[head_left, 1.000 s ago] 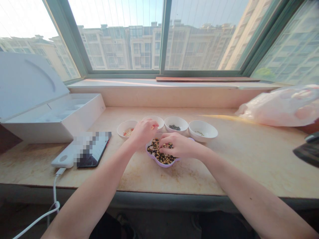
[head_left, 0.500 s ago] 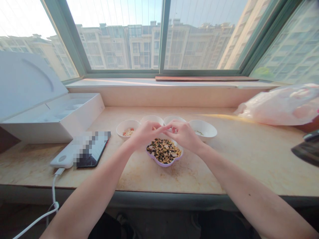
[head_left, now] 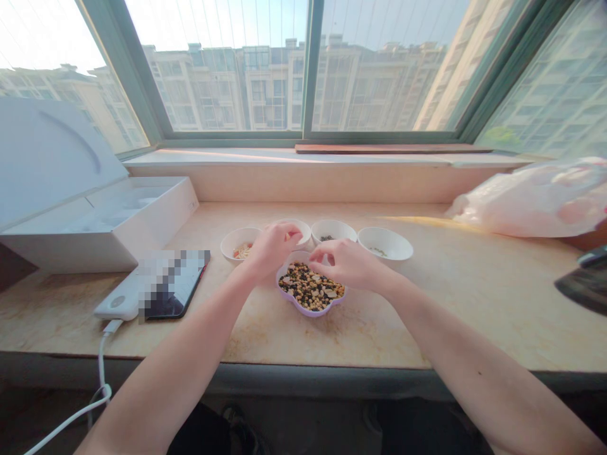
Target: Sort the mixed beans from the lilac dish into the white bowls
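Observation:
A purple-rimmed, flower-shaped bowl [head_left: 313, 312] of mixed black and yellow beans or grains with pale flat pieces sits in the middle. My right hand [head_left: 353, 264] hangs over its upper right side, fingers curled toward the thumb; anything between the tips is too small to tell. My left hand [head_left: 275, 249] is above and left of it, fingertips pinched together in front of the second white bowl [head_left: 306, 232], whose contents are hidden. Farther left is a white bowl [head_left: 230, 243] with pale and reddish pieces. A third white bowl [head_left: 334, 227] holds dark bits, and the rightmost bowl [head_left: 398, 246] a few greenish ones.
On the left are an open white box [head_left: 156, 221], a white power bank [head_left: 118, 303] with a cable [head_left: 101, 360], and a phone [head_left: 183, 284]. At the right lie a plastic bag [head_left: 535, 199] and a dark object [head_left: 585, 281]. A window sill [head_left: 227, 157] runs behind.
My hands, fingertips together over the bowls half a second ago, have come apart. The left moved slightly left and up; the right came down toward the purple bowl.

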{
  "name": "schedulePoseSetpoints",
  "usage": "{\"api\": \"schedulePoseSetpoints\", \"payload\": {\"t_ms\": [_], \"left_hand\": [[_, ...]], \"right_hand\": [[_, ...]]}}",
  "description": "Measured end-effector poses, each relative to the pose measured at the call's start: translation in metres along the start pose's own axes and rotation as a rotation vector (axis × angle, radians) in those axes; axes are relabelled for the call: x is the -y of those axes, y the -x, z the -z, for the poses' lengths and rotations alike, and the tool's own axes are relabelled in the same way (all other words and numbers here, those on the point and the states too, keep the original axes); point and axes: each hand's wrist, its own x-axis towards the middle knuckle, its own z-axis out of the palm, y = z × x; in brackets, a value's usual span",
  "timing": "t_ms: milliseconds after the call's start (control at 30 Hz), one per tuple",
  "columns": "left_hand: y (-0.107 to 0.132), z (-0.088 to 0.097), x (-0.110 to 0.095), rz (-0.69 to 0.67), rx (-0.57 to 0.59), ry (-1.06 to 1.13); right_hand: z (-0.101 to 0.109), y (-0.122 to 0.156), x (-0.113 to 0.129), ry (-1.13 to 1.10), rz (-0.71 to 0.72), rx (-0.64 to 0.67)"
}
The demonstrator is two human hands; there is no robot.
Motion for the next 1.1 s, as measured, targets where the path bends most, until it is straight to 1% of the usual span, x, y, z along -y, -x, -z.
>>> {"api": "schedulePoseSetpoints", "payload": {"t_ms": [67, 133, 200, 267, 467, 667, 767, 833, 900, 967, 1033, 1100], "left_hand": [[-0.002, 0.002, 0.006, -0.008, -0.023, -0.132], [-0.004, 0.003, 0.011, -0.020, 0.002, -0.237], [-0.004, 0.003, 0.013, -0.023, 0.032, -0.308], [-0.003, 0.003, 0.012, -0.014, 0.034, -0.336], [-0.002, 0.003, 0.008, -0.004, 0.010, -0.283], [0.001, 0.003, 0.005, -0.085, 0.021, -0.122], [0.003, 0.004, 0.000, -0.113, 0.029, -0.064], [0.004, 0.005, -0.003, -0.125, 0.048, -0.019], [0.005, 0.006, -0.007, -0.129, 0.093, 0.032], [0.007, 0.005, -0.009, -0.128, 0.144, 0.095], [0.008, 0.004, -0.011, -0.123, 0.170, 0.156], [0.008, 0.002, -0.012, -0.118, 0.162, 0.193]], "right_hand": [[0.001, 0.002, 0.000, 0.078, 0.091, 0.108], [0.001, 0.002, -0.001, 0.117, 0.154, 0.158], [0.001, 0.003, -0.003, 0.121, 0.163, 0.183], [0.001, 0.002, -0.003, 0.099, 0.161, 0.207], [0.001, 0.000, -0.003, 0.112, 0.159, 0.267], [0.002, 0.000, -0.002, 0.112, 0.081, 0.299], [0.002, 0.001, -0.002, 0.010, 0.050, 0.221], [0.002, 0.000, -0.003, -0.104, 0.012, 0.107], [0.000, -0.001, -0.005, -0.239, -0.050, -0.023], [-0.001, -0.002, -0.006, -0.366, -0.097, -0.119], [-0.003, -0.003, -0.007, -0.464, -0.115, -0.179], [-0.004, -0.004, -0.006, -0.545, -0.132, -0.212]]}}
